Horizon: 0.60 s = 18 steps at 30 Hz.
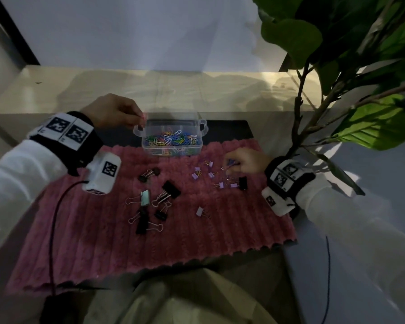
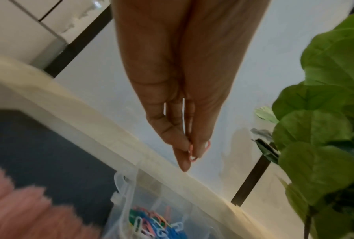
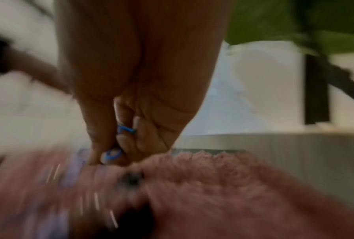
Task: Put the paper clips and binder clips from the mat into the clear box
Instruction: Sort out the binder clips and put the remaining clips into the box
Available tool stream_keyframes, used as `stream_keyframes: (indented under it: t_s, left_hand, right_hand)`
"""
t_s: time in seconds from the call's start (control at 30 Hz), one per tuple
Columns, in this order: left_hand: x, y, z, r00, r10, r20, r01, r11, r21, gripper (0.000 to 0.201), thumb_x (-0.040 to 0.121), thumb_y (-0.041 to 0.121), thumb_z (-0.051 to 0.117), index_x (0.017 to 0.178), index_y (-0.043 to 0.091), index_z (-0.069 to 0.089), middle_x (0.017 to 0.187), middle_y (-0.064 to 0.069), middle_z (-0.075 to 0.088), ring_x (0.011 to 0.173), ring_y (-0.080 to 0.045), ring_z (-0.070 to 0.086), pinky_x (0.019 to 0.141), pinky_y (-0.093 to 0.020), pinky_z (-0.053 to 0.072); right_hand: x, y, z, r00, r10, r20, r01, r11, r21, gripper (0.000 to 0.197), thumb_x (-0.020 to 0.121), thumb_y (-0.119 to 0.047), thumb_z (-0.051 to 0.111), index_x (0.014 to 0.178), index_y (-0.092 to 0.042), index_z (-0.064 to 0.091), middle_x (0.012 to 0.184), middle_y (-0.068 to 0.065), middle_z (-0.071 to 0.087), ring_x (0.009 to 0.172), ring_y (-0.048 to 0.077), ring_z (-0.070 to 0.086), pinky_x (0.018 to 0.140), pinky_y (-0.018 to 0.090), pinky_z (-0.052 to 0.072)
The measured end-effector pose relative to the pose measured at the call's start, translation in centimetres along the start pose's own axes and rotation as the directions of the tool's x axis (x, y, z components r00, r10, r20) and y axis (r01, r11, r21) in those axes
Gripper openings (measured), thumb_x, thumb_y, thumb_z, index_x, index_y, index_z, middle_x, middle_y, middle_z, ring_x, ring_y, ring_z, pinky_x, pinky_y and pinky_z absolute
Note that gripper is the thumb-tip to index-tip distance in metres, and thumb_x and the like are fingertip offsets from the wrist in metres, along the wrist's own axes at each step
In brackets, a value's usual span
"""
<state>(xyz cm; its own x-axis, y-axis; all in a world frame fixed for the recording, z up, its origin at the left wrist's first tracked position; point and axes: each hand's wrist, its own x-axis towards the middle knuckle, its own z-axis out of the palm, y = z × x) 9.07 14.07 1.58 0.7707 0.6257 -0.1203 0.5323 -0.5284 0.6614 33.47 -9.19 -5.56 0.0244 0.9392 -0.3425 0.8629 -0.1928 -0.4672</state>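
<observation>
A clear box [image 1: 172, 139] with several coloured paper clips inside stands at the far edge of the pink mat [image 1: 150, 230]; it also shows in the left wrist view as the clear box [image 2: 131, 210]. My left hand [image 1: 117, 112] hovers by the box's left handle and pinches a pink paper clip [image 2: 192, 152] between its fingertips. My right hand [image 1: 244, 162] is low over the mat's right side and pinches a blue paper clip [image 3: 112, 155]. Small lilac binder clips [image 1: 211, 175] lie around it. Black binder clips [image 1: 171, 189] lie mid-mat.
A leafy potted plant [image 1: 337, 66] leans in at the right, its stem [image 1: 297, 127] just behind my right hand. A beige ledge [image 1: 173, 90] and wall run behind the box. A cable [image 1: 54, 230] trails from my left wrist across the mat's left side.
</observation>
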Motion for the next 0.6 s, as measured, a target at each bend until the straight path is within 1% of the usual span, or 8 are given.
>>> stream_keyframes:
  t_s: [0.03,0.1,0.2,0.27,0.33,0.47,0.53,0.6]
  left_hand:
    - [0.0,-0.1,0.2,1.000,-0.011,0.016,0.012,0.998,-0.057,0.011,0.080,0.010,0.066,0.088,0.003,0.065,0.079,-0.006,0.069,0.048,0.010,0.056,0.053,0.001,0.043]
    - [0.0,-0.4,0.8,0.999,-0.030,0.036,0.036,0.987,-0.156,0.006,0.077,0.008,0.068,0.083,0.006,0.065,0.059,0.010,0.070,0.046,0.008,0.057,0.055,-0.003,0.046]
    - [0.5,-0.5,1.7,0.998,-0.050,0.042,0.058,0.974,-0.217,0.006,0.076,0.008,0.070,0.076,0.010,0.064,0.048,0.016,0.066,0.044,0.006,0.058,0.050,-0.004,0.046]
    - [1.3,-0.5,2.0,0.998,-0.050,0.037,0.056,0.980,-0.191,0.007,0.075,0.010,0.071,0.075,0.012,0.065,0.048,0.017,0.066,0.045,0.006,0.059,0.051,-0.003,0.047]
    - [2.4,-0.3,2.3,0.998,-0.057,0.036,0.061,0.990,-0.129,0.007,0.075,0.014,0.073,0.077,0.013,0.066,0.050,0.015,0.067,0.047,0.005,0.060,0.053,-0.005,0.049]
    - [3.7,0.8,3.8,0.999,-0.040,0.021,0.038,0.997,0.066,0.015,0.075,0.016,0.072,0.087,0.008,0.069,0.070,0.000,0.066,0.044,0.006,0.058,0.047,-0.004,0.044]
    - [3.9,1.2,4.5,0.998,-0.042,0.036,0.036,0.989,0.145,0.020,0.078,0.018,0.070,0.092,0.004,0.068,0.080,-0.006,0.067,0.057,-0.003,0.062,0.057,-0.011,0.047]
    - [4.0,1.2,4.9,0.995,-0.042,0.096,0.023,0.982,0.189,0.025,0.079,0.024,0.068,0.097,0.007,0.069,0.092,-0.010,0.069,0.080,-0.017,0.064,0.074,-0.024,0.046]
  right_hand:
    - [-0.2,0.0,-0.6,0.999,0.029,-0.046,-0.023,0.993,0.115,0.012,0.085,-0.012,0.063,0.092,-0.003,0.064,0.089,0.008,0.063,0.082,0.010,0.055,0.069,0.017,0.037]
    - [-0.6,-0.4,-1.6,0.989,0.101,-0.112,-0.048,0.913,0.404,0.004,0.086,-0.009,0.061,0.082,-0.009,0.061,0.072,0.003,0.060,0.060,0.002,0.055,0.056,0.013,0.041]
    - [0.0,-1.2,-2.8,0.971,0.188,-0.148,0.003,0.609,0.793,0.015,0.089,0.000,0.052,0.078,-0.009,0.057,0.056,-0.005,0.060,0.045,-0.001,0.051,0.045,0.009,0.040]
    - [1.3,-2.1,-3.6,0.965,0.210,-0.159,0.063,0.402,0.913,0.020,0.090,0.004,0.046,0.076,-0.008,0.054,0.053,-0.005,0.063,0.045,0.001,0.053,0.045,0.010,0.042]
    - [3.0,-3.3,-4.3,0.967,0.214,-0.136,0.067,0.301,0.951,0.021,0.091,0.004,0.044,0.076,-0.007,0.053,0.054,-0.002,0.064,0.046,0.004,0.056,0.047,0.011,0.046]
    - [6.6,-5.7,-4.2,0.969,0.236,-0.077,0.004,0.295,0.955,0.020,0.091,0.005,0.046,0.073,-0.004,0.051,0.069,0.010,0.053,0.049,0.009,0.059,0.050,0.015,0.051]
    - [8.1,-6.6,-3.9,0.958,0.284,-0.045,-0.045,0.301,0.953,0.022,0.089,0.006,0.049,0.070,-0.004,0.049,0.071,0.011,0.050,0.056,0.015,0.059,0.048,0.018,0.052]
    - [9.3,-7.2,-3.7,0.945,0.325,-0.029,-0.099,0.370,0.924,0.024,0.088,0.005,0.052,0.066,-0.004,0.050,0.070,0.013,0.051,0.065,0.021,0.056,0.055,0.025,0.055]
